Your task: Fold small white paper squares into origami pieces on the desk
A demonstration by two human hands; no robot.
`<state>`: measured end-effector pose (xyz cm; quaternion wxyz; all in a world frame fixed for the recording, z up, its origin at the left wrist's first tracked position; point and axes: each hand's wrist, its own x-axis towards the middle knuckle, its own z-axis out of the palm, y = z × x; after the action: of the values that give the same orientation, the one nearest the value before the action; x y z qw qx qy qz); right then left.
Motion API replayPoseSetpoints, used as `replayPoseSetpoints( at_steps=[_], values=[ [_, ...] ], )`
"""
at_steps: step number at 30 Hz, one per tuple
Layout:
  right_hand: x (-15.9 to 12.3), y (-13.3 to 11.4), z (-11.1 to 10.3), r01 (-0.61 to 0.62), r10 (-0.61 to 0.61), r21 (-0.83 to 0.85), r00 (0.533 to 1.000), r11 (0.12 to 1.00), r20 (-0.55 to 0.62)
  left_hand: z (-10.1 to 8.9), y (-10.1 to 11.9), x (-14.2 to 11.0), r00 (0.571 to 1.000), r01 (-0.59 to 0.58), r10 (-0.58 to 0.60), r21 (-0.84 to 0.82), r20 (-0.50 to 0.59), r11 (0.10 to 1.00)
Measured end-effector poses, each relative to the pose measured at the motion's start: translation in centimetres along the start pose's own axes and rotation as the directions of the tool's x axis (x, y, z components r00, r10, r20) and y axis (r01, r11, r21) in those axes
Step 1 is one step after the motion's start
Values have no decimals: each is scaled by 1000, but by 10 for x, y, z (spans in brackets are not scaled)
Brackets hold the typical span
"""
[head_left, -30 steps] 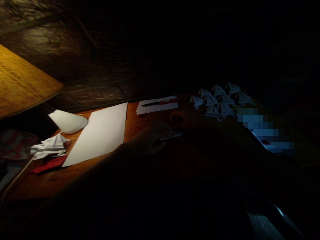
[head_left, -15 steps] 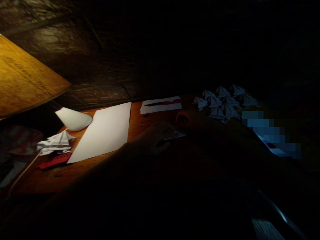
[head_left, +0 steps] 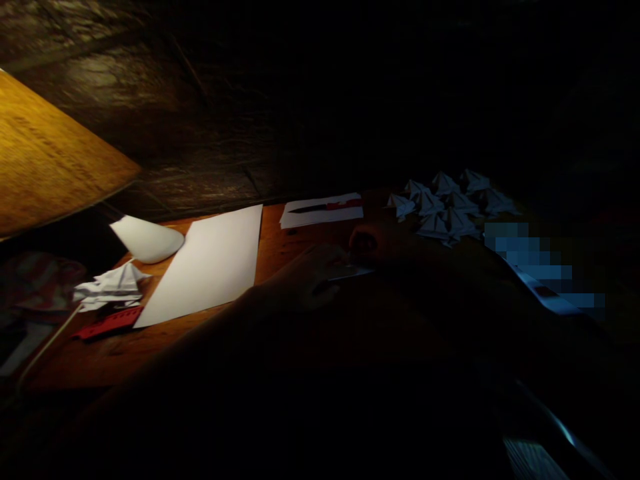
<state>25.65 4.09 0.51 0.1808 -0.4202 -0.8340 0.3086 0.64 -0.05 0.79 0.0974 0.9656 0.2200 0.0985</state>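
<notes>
In deep shadow at the middle of the table, my left hand (head_left: 317,273) is closed on a small piece of white paper (head_left: 353,272). Only a thin pale edge of that paper shows. My right hand (head_left: 375,243) meets it from the other side, its fingers curled in and pressed at the paper; most of this hand is lost in the dark. Behind the hands, a knife (head_left: 327,207) with a red handle rests on a small stack of white paper (head_left: 295,219). Several folded paper shapes (head_left: 447,207) stand in rows to the right.
A large white sheet (head_left: 215,260) lies on the wooden table (head_left: 165,340), left of my hands. Near it are a curled white paper (head_left: 150,240), another folded paper piece (head_left: 113,287) and a red object (head_left: 110,325). A lit yellow-brown shade (head_left: 55,160) hangs at upper left.
My hands stay in nearly the same place, with a slight shift of the fingers. The paper's edge between them looks a little flatter and straighter.
</notes>
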Motion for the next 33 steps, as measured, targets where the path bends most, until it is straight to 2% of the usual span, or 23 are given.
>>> replayPoseSetpoints(
  at_steps=[7,12,23,27,33],
  values=[
    [3,-3,1,-30,30,-11,1000,999,1,-1,3,0,1000,2,-2,-3,-11,1000],
    [1,-1,0,12,-13,-37,999,999,-29,-2,8,0,1000,17,-17,4,-15,1000],
    [5,-2,4,-25,24,-23,999,999,-30,1,4,1,1000,23,-22,-10,8,1000],
    [-1,-3,3,20,-23,-49,998,999,-60,0,4,1,1000,12,-12,16,1,1000],
    [-1,2,3,57,-58,-31,998,998,-20,-2,5,2,999,33,-34,15,23,999]
  ],
)
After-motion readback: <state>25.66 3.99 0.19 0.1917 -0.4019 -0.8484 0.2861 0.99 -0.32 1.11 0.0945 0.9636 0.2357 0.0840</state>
